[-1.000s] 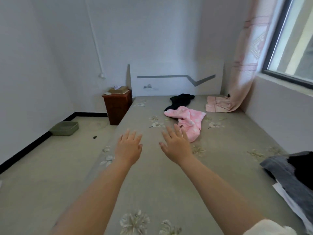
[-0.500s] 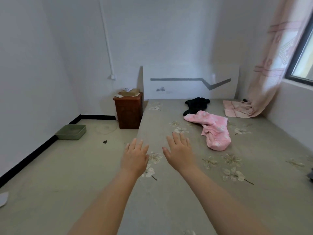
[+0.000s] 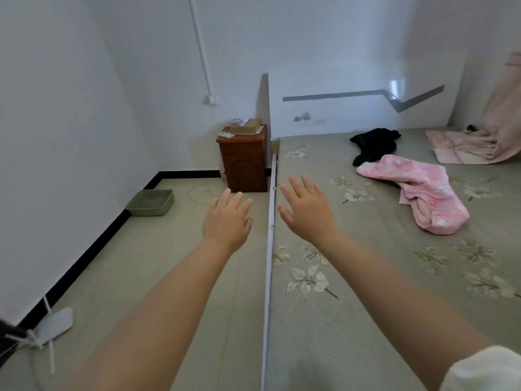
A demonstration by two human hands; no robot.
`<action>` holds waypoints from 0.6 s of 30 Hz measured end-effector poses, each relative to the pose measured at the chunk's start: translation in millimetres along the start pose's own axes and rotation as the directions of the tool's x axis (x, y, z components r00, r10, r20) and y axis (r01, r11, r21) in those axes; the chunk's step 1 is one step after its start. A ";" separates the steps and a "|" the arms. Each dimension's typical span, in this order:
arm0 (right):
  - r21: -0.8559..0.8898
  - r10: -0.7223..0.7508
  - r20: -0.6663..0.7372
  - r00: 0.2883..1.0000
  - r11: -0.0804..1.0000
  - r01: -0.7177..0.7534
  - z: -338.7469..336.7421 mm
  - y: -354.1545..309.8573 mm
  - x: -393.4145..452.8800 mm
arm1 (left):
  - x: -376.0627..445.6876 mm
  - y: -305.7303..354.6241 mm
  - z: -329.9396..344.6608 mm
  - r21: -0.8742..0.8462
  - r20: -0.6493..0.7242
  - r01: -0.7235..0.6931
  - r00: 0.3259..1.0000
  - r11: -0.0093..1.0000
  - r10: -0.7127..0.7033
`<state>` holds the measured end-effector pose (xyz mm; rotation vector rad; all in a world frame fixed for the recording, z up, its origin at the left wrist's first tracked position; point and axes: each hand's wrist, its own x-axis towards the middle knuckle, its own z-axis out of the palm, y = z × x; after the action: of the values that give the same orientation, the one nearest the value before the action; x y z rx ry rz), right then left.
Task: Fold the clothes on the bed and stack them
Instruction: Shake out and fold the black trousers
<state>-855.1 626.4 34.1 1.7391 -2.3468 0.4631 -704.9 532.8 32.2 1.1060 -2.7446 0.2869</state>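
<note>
Hands: I see my left hand (image 3: pixel 227 218) and my right hand (image 3: pixel 306 208) both stretched out ahead with fingers spread and relaxed, holding nothing.
Hand position: left one hangs over the floor side of the bed's white edge rail (image 3: pixel 270 238), right one over the grey-green flower-printed bed cover (image 3: pixel 352 320); whether the right touches the cover I cannot tell.
Clothes: crumpled pink flannel garment with pale blossoms (image 3: pixel 420 193) lies on the bed, well apart from my right hand, up and to the right.
Second piece: bunched black cloth garment (image 3: pixel 373 145) sits just behind the pink one, touching it, near the white headboard with the grey zigzag stripe (image 3: pixel 352 108).
Step in hand: reaching for the first garment, I judge; nothing here is folded or stacked yet.
How to do it well: I would swing both arms right, take the pink piece by two separate edges, and drag it onto the bare cover nearby before flattening it.
Caution: black piece overlaps the pink one, so a low pull may drag both together.
Elsewhere: brown carved wooden bedside cabinet (image 3: pixel 244 159), green plastic tray (image 3: pixel 150 203) on the floor, pale pink curtain (image 3: pixel 479 142) trailing onto the bed's far corner.
</note>
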 end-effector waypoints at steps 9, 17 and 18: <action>-0.126 0.335 -0.014 0.942 0.934 -0.334 68.8 -42.7 85.5 | 103.5 -109.6 57.0 -0.117 0.016 -0.139 0.990 0.983 0.141; -0.159 0.539 0.181 0.823 0.841 -0.517 158.2 -136.7 150.4 | 147.2 -219.7 121.3 -0.169 0.084 -0.263 0.956 0.950 0.280; -0.155 0.538 0.174 0.824 0.842 -0.517 165.4 -142.0 159.3 | 153.9 -228.0 129.4 -0.182 0.061 -0.265 0.958 0.947 0.280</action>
<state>-760.8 387.3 -48.5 1.1119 -2.9502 0.2286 -666.0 238.2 -32.0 0.7100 -2.9319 0.0335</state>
